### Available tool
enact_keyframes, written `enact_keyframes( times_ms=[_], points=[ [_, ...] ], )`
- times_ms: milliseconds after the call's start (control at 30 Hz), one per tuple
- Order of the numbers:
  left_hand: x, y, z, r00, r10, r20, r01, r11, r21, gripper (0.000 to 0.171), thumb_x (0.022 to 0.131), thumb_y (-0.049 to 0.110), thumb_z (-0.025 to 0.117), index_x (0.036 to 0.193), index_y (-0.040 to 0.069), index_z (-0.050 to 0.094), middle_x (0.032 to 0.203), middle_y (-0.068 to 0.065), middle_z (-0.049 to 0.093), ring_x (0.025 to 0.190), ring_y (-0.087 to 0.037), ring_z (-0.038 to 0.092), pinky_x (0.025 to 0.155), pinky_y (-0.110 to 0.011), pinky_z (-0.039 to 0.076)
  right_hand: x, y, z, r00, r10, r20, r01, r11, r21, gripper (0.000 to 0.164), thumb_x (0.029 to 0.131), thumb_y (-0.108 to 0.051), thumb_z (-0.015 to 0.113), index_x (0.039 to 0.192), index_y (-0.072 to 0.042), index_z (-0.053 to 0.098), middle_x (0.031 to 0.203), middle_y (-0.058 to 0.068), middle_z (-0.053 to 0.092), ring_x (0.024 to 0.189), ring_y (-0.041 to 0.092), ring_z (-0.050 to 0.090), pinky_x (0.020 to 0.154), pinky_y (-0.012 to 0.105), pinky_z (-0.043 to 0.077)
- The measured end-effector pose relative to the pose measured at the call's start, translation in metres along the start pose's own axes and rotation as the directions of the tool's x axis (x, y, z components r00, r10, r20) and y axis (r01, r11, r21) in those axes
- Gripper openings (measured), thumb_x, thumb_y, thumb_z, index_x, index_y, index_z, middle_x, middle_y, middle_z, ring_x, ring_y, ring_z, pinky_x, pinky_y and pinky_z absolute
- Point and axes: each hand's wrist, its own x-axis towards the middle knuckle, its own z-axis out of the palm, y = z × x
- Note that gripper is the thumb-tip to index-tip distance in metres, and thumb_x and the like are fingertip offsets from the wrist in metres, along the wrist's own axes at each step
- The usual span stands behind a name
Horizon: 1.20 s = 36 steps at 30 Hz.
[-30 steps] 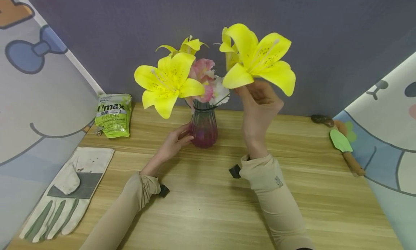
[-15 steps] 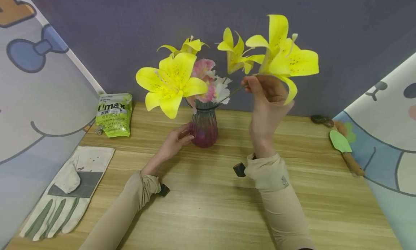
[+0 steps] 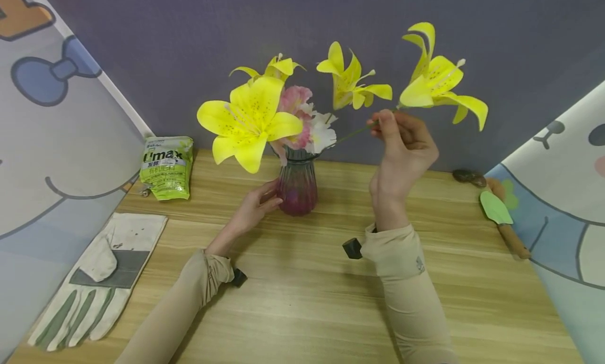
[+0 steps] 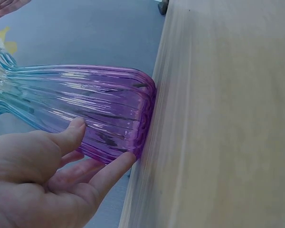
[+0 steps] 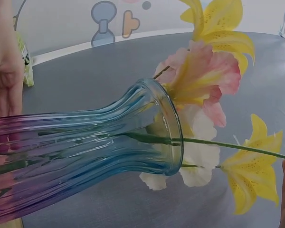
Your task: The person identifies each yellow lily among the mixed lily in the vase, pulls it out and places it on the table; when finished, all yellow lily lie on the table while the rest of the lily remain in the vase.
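Observation:
A ribbed glass vase [image 3: 299, 188], blue-green at the neck and purple below, stands upright on the table with artificial flowers in it. My left hand [image 3: 252, 209] holds its lower left side; in the left wrist view the thumb and fingers [image 4: 111, 175] lie against the purple glass. My right hand [image 3: 404, 154] pinches a yellow lily [image 3: 439, 83] just under the bloom. Its green stem [image 5: 237, 148] runs slantwise into the vase mouth. Other yellow lilies [image 3: 250, 123], a pink flower [image 3: 296, 102] and a white flower [image 3: 323, 134] fill the vase.
A green fertilizer bag [image 3: 166, 168] stands at the back left, with a work glove [image 3: 101, 280] in front of it. On the right lie a small trowel [image 3: 496, 209] with a green blade and dark stones [image 3: 469, 177]. A grey wall panel [image 3: 189, 49] rises behind the vase.
My right hand has moved right with the lily, and its bloom has turned to face right. The lily behind it and the stem have come into view. The left hand stays on the vase.

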Motion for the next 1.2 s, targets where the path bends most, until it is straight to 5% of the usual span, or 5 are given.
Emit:
enact_keyframes(
  times_ms=[633,1200],
  points=[
    [-0.001,0.000,-0.001,1.000,-0.011,-0.015,0.011,0.999,0.039,0.059,0.105,-0.010,0.060,0.159,-0.013,0.037,0.163,-0.032,0.037,0.146,-0.046,0.047,0.105,-0.036,0.058,0.011,-0.010,-0.007,0.992,0.012,-0.122,0.002,0.993,0.115,0.006,0.091,0.019,0.074,0.091,0.019,0.068,0.077,0.025,0.073,0.065,0.031,0.071,0.063,0.033,0.063],
    [0.000,-0.001,-0.001,1.000,-0.017,-0.022,0.018,0.999,0.038,0.057,0.105,-0.010,0.060,0.158,-0.014,0.037,0.160,-0.035,0.041,0.142,-0.048,0.049,0.105,-0.036,0.058,0.031,-0.018,-0.022,0.952,0.093,-0.291,-0.041,0.983,0.181,0.005,0.096,0.016,0.070,0.094,0.015,0.065,0.082,0.024,0.071,0.068,0.029,0.067,0.061,0.027,0.061]
  ],
)
